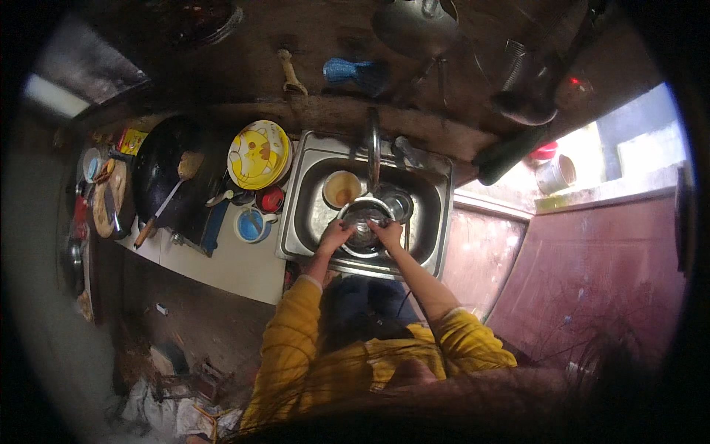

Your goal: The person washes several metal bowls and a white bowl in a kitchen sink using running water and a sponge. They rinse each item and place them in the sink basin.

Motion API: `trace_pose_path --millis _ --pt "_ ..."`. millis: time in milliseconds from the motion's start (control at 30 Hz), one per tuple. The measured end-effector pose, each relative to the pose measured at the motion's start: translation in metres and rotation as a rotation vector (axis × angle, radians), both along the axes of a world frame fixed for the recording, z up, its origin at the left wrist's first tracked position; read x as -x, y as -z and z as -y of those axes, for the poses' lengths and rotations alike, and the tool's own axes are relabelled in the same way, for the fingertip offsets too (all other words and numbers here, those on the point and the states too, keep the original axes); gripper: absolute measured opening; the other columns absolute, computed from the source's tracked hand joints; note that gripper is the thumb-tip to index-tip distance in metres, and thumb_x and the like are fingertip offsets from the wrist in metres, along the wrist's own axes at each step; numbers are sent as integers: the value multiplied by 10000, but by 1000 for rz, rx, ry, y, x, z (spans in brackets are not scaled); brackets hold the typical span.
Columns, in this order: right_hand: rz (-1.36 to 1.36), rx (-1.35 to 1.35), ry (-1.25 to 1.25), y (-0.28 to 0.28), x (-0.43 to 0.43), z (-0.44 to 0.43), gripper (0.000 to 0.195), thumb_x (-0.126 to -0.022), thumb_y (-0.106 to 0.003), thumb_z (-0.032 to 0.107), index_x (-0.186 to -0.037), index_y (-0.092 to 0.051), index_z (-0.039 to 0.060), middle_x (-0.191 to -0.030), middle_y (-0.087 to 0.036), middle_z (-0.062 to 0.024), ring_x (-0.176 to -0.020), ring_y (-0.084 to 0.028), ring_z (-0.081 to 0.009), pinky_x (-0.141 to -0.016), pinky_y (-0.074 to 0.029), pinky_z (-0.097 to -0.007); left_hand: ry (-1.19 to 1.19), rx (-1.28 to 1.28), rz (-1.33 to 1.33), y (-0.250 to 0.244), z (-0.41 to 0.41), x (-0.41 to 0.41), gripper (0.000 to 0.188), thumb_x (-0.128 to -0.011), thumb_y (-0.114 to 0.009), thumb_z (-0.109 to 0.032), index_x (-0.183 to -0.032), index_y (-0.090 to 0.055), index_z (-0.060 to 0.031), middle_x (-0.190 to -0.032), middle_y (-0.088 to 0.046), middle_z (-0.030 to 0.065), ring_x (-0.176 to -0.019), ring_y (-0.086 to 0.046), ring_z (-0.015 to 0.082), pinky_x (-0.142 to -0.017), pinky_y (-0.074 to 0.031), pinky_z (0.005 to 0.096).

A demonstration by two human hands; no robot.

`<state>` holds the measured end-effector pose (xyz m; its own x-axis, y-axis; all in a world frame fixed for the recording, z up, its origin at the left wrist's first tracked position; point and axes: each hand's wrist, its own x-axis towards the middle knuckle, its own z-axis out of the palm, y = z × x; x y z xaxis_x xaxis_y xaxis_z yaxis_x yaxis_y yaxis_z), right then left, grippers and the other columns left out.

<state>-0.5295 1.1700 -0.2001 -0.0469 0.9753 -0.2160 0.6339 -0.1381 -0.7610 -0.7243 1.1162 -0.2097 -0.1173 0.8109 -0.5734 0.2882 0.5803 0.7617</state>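
Note:
Both hands are over a stainless steel sink (310,222). My left hand (336,236) grips the left rim of a round metal bowl (363,233), and my right hand (388,232) grips its right rim. The bowl lies over or inside a wider pot (367,254) with a pale rim; which of the two is not plain. Just behind, to the left, sits a light bowl (342,189) with a brownish inside. A clear glass vessel (400,204) stands behind my right hand. The curved metal faucet (374,150) rises at the sink's back, its spout end close above the pot.
Left of the sink are stacked yellow patterned plates (258,155), a red cup (270,198), a white mug (252,225) and a black wok (161,172) holding a wooden-handled spatula (166,208). Ladles and a blue brush (348,70) hang on the wall behind.

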Motion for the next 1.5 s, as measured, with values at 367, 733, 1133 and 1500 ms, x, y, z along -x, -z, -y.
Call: trace_pose_path --millis 367,733,1133,1500 --pt "250 -170 -76 -16 -18 23 563 -632 -802 484 -981 -656 67 -1130 -560 -213 -1076 -499 -375 -915 -407 -474 154 -25 -263 -17 -3 8 575 -809 -666 -420 -1186 -565 1 -1102 -636 208 -1040 -607 344 -886 -471 412" --pt "-153 16 -24 20 -36 15 432 -678 -813 376 -856 -608 40 -713 -612 -94 -664 -589 -219 -629 -481 -337 96 21 -138 -19 3 14 445 -832 -647 -329 -1161 -616 -30 -1078 -660 178 -1013 -624 295 -879 -461 361" --pt "31 158 -74 9 -34 10 706 -714 -774 358 -1216 -452 -20 -1092 -550 -274 -1019 -565 -416 -862 -473 -460 132 104 -365 18 4 25 368 -759 -660 -312 -967 -686 -10 -974 -669 219 -912 -649 356 -805 -493 407" --pt "-20 -128 -138 -5 -56 4 517 -716 -763 246 -1118 -539 11 -1025 -548 -215 -966 -552 -366 -849 -462 -433 258 -517 -827 -43 -77 15 136 -827 -535 -127 -815 -669 -105 -869 -622 96 -884 -611 314 -700 -526 414"
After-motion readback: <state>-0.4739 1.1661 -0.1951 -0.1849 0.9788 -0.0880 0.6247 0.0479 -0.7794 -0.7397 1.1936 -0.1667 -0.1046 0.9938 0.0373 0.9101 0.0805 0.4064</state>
